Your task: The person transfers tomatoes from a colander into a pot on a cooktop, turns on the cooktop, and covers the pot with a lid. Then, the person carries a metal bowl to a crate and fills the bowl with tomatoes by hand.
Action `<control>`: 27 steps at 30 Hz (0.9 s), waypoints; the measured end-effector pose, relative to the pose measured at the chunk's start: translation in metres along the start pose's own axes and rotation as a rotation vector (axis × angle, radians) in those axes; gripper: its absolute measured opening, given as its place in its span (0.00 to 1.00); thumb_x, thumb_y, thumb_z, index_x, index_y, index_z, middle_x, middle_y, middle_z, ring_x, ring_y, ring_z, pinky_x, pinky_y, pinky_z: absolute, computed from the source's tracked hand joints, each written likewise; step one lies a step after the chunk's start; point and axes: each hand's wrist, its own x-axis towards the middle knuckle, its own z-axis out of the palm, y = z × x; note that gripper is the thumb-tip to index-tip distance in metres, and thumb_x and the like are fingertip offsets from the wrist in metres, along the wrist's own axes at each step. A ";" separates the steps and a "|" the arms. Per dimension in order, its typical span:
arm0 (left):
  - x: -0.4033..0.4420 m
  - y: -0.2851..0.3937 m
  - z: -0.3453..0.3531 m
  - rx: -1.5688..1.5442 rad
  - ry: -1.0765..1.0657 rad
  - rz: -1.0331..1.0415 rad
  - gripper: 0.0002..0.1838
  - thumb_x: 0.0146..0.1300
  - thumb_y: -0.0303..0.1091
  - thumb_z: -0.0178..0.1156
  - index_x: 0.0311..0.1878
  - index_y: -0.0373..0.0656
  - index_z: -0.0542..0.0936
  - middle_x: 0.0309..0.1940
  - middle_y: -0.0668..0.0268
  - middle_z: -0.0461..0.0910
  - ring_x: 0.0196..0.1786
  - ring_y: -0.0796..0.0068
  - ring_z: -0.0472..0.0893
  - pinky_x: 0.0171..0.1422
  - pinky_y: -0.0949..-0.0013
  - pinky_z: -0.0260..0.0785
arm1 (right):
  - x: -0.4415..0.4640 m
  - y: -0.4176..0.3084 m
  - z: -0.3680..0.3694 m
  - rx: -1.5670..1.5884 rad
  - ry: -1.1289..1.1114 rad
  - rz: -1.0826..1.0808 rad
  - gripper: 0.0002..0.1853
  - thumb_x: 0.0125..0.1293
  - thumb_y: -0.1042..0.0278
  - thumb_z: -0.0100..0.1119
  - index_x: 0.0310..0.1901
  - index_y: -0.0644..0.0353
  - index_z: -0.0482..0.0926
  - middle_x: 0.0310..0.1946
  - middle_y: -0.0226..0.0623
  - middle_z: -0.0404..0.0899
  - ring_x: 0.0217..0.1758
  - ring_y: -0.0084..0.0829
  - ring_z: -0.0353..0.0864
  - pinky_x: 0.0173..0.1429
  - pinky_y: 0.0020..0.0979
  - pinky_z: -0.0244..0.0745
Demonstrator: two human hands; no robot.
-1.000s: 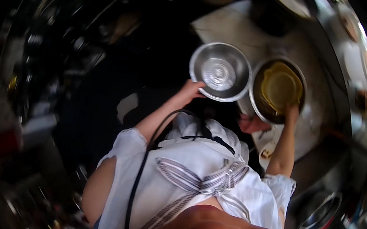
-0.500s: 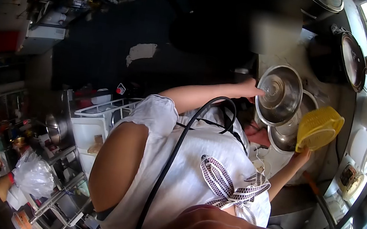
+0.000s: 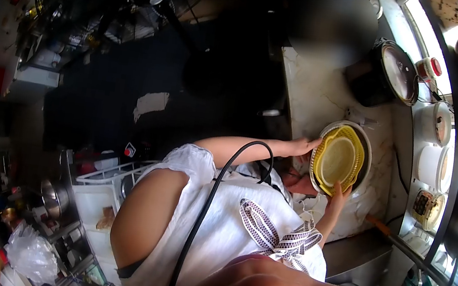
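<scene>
A yellow plastic basket sits within the metal bowls on the marble-look counter. My left hand is at the left rim of the bowls, its fingers round the edge and partly hidden. At the near edge of the basket is my right hand, with its thumb and fingers gripping the yellow rim. The overlap of basket and bowls hides how many bowls lie beneath.
A black pot with a glass lid stands beyond the bowls. White containers line the window ledge at the right. A wooden-handled tool lies near the counter's right side. A white rack stands at the left.
The yellow basket has moved left from beside the bowls to inside them, with my right hand on it. The metal bowl in my left hand was lowered into the other bowl.
</scene>
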 end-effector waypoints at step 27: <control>-0.114 -0.222 -0.182 0.368 0.350 -0.711 0.16 0.62 0.48 0.49 0.37 0.47 0.77 0.33 0.68 0.80 0.31 0.75 0.78 0.33 0.71 0.65 | -0.089 0.099 -0.052 -0.620 0.395 -0.377 0.28 0.54 0.61 0.55 0.57 0.61 0.62 0.54 0.48 0.65 0.56 0.47 0.65 0.58 0.40 0.63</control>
